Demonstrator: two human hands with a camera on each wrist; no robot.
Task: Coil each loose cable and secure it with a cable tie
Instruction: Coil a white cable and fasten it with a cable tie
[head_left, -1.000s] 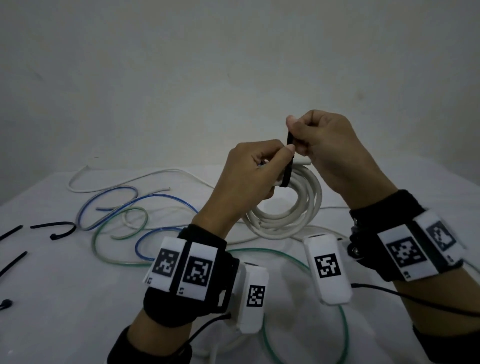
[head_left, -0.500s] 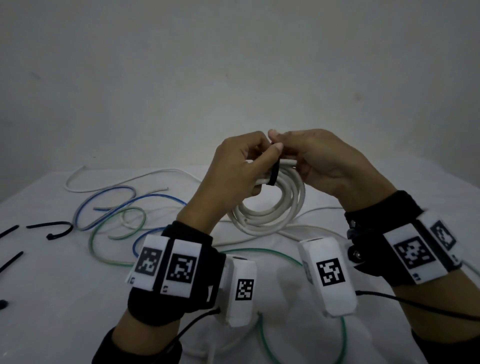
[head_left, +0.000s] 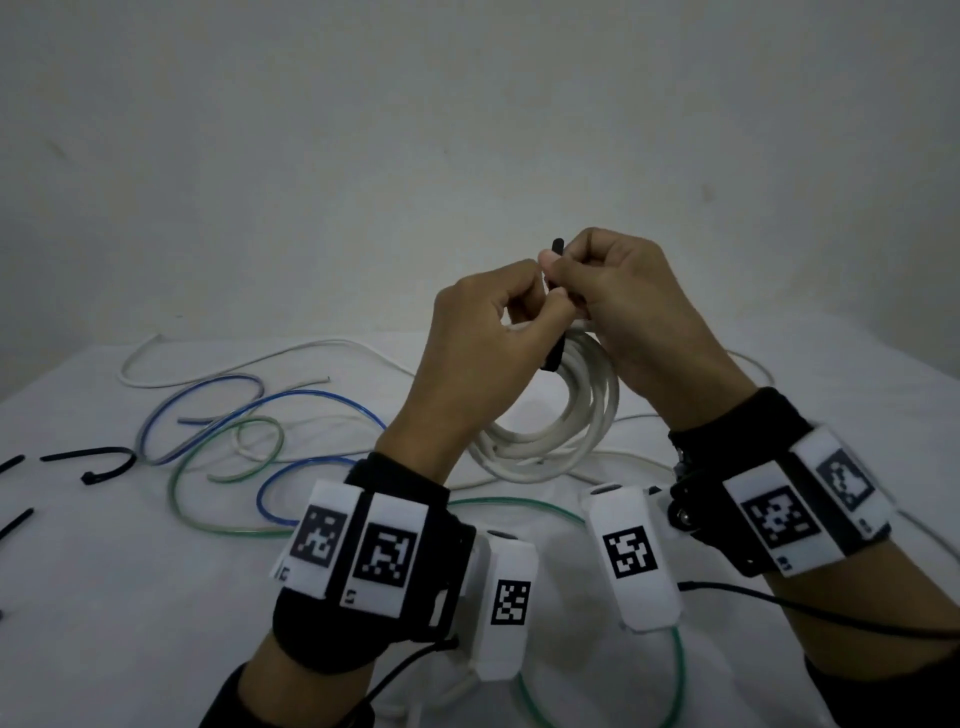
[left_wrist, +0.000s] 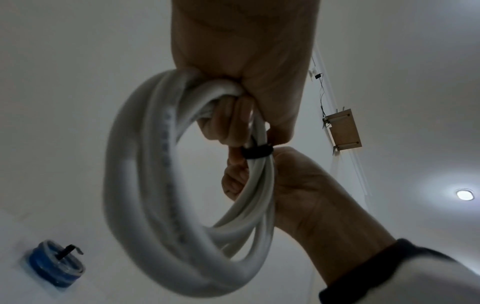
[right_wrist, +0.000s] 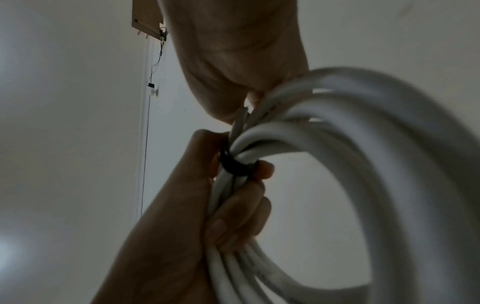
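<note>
A white cable coil (head_left: 587, 415) hangs in the air above the table, held between both hands. My left hand (head_left: 522, 312) grips its top, fingers curled round the strands (right_wrist: 233, 216). A black cable tie (head_left: 551, 356) is wrapped round the bundle right there (left_wrist: 257, 151) (right_wrist: 235, 167). My right hand (head_left: 569, 273) pinches the tie's free end, which sticks up past the thumb. In the left wrist view the right hand's lower fingers (left_wrist: 233, 181) also curl against the coil under the tie.
Loose on the white table (head_left: 130, 597) lie a blue cable (head_left: 311, 397), a green cable (head_left: 228, 441) that runs under my wrists, and a thin white cable (head_left: 260, 358). Spare black ties (head_left: 104, 462) lie at the left edge.
The hands and coil dipped, then rose again. My right hand has moved up, and the tie's end now sticks up above it while the band sits round the bundle.
</note>
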